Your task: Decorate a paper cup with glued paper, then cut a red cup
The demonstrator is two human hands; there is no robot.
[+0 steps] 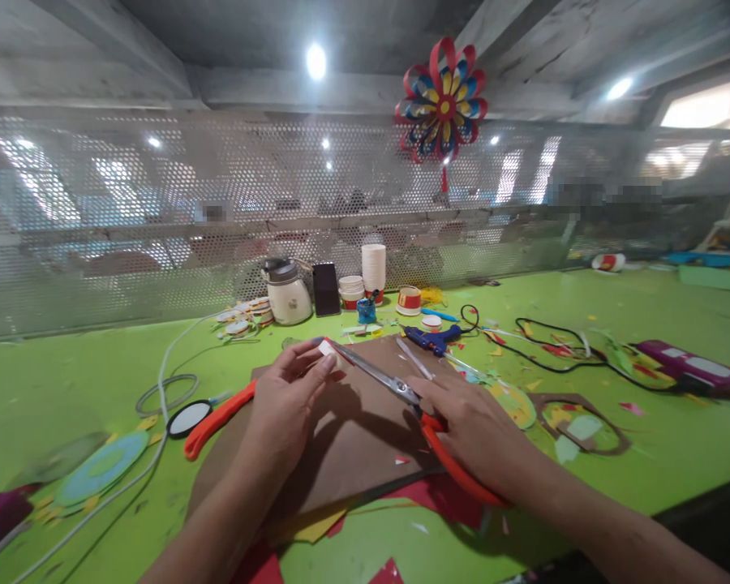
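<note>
From my feed, the right hand (471,426) is wrapped round the orange handles of the scissors (395,385), blades parted and pointing up-left. The left hand (285,397) pinches a small white-and-red paper scrap (327,349) right at the blade tips (touching, I think), all above the brown cardboard sheet (353,442).

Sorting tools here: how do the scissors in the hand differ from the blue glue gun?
The scissors are held by the right hand, blades open toward a small piece in the left hand; the glue gun lies untouched farther back. The scissors have steel blades and orange-red handles; the gun is blue, with a black cord. Both are over the green table.
</note>
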